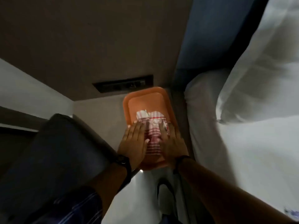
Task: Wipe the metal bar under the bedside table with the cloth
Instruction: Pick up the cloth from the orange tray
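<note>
Much of the right side is taken by a bed with white sheets, and a white pillow lies on it at the top right. A blue headboard stands behind the pillow. On the left a dark, padded chair fills the lower corner. A brown wall panel covers the upper middle, and a dark switch plate is set into it.

Between the chair and the bed sits an orange tray, on a surface that shows little; I cannot tell if this is the bedside table. The cloth, white with red stripes, lies in the tray, towards its near end, partly crumpled at the far side.

Both hands are on the tray. The left hand lies flat with the fingers stretched out and close together, on the left edge of the cloth; it presses down and does not grasp anything. The right hand is also flat and spread, on the right edge of the cloth, with nothing closed inside it. A dark watch is on the left wrist and a thin dark band on the right wrist. The metal bar is not in view.
</note>
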`<action>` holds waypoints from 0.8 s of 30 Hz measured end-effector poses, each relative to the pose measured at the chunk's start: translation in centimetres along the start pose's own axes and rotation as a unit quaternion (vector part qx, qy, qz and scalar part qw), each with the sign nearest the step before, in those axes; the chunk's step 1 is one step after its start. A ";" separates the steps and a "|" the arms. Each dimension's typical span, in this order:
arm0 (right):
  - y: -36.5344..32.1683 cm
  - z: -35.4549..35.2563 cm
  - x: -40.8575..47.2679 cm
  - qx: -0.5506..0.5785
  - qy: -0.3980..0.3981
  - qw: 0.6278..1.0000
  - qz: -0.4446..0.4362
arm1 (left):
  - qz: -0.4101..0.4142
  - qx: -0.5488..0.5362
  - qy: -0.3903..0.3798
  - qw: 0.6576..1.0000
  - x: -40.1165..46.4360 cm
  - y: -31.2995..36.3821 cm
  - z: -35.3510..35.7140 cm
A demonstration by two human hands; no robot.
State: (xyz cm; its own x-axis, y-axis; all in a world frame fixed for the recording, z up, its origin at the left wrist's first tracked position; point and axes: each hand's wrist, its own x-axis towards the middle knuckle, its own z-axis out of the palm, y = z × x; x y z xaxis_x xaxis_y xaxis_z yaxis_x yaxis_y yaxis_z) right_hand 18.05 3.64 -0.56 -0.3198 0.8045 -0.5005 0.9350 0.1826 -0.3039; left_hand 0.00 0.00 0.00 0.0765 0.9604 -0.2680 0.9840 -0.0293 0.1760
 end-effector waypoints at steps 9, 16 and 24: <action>-0.4 2.9 5.9 0.384 0.090 0.914 0.101 | -0.002 0.068 -0.097 0.993 2.0 -1.0 8.8; -2.6 1.6 3.1 0.466 0.104 0.874 0.093 | 0.065 0.113 -0.159 0.979 0.4 -0.9 7.2; -6.4 1.9 -8.2 0.559 0.242 0.793 0.012 | 0.157 0.102 -0.111 0.976 -9.6 -1.5 0.9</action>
State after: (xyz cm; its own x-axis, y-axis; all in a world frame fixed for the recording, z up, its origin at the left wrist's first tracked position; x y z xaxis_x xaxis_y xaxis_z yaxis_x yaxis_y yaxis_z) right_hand 14.42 -5.16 3.92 0.0452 0.9720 -0.2305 0.1331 -0.2345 -0.9630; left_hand -2.02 -9.41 1.44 0.3900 0.8123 -0.4336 0.9163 -0.3890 0.0954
